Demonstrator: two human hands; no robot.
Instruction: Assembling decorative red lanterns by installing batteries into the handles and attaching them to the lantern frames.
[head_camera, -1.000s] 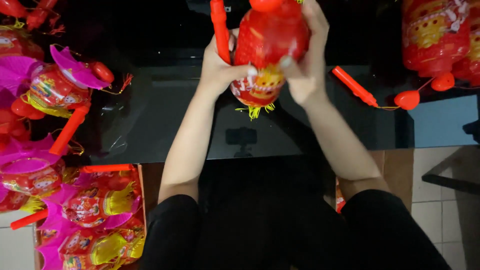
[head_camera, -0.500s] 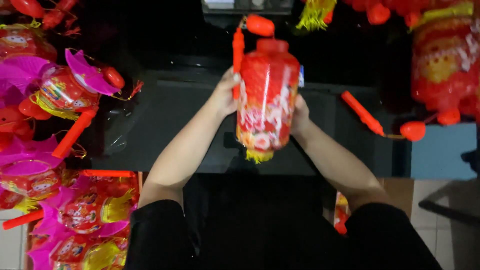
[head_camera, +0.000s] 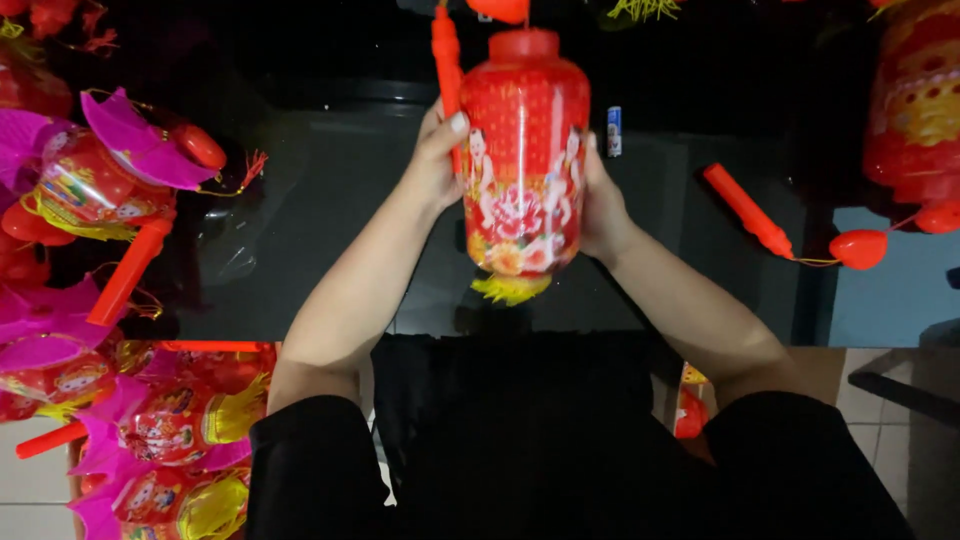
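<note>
At the near left, below the table edge, a heap of pink and red lanterns (head_camera: 160, 440) is being kept in a pile, with yellow tassels showing among them. Farther in, a dark glass table (head_camera: 330, 260) is being used as the work surface. Above its middle a red cylindrical lantern (head_camera: 524, 160) is being held upright, printed with figures and flowers, a yellow tassel (head_camera: 510, 288) hanging from its lower end and a red cap closing its top. The lantern is being gripped from both sides: the left hand (head_camera: 435, 165) is being pressed against its left wall, fingers curled, with a red stick handle (head_camera: 446, 60) also being clasped under the thumb; the right hand (head_camera: 600, 205) is being wrapped around the right wall, fingers largely hidden behind the body. On the table at the left, a pink-winged lantern (head_camera: 110, 170) is being stored beside an orange stick (head_camera: 128, 272). At the right, a loose red handle (head_camera: 748, 210) is lying flat, a thin cord joining it to a small red heart-shaped piece (head_camera: 858, 248). At the far right a large red lantern (head_camera: 915, 100) is being kept, partly cut off by the frame edge. A small blue and white object (head_camera: 614, 130) is lying just beyond the held lantern.
</note>
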